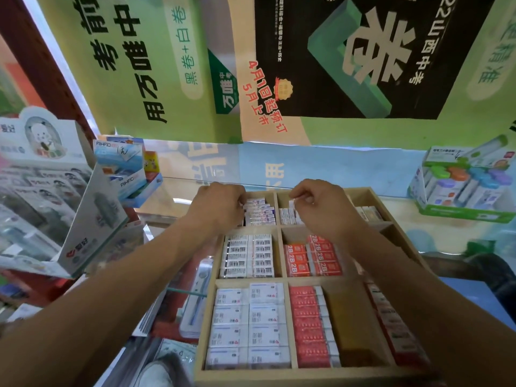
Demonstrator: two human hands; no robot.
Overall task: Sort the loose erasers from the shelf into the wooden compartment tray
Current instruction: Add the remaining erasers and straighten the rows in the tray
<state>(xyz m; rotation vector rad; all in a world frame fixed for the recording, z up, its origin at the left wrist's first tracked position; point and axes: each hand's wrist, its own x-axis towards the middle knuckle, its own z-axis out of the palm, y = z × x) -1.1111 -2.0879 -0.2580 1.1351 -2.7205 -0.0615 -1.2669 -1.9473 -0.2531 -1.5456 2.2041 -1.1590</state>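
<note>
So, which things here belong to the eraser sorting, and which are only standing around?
Job: wooden compartment tray; erasers in it; left hand; right hand.

Standing around: green display box; white display box; blue box; posters.

**Pale wood, glossy wrappers, printed card**

The compartment tray (282, 280) in the lower centre is pale, matt, unvarnished-looking wood. The erasers (248, 328) inside wear shiny, smooth wrappers that catch the light. The display box (92, 219) at left looks like smooth printed card. The posters (363, 51) across the top are printed paper with a slight sheen.
</note>
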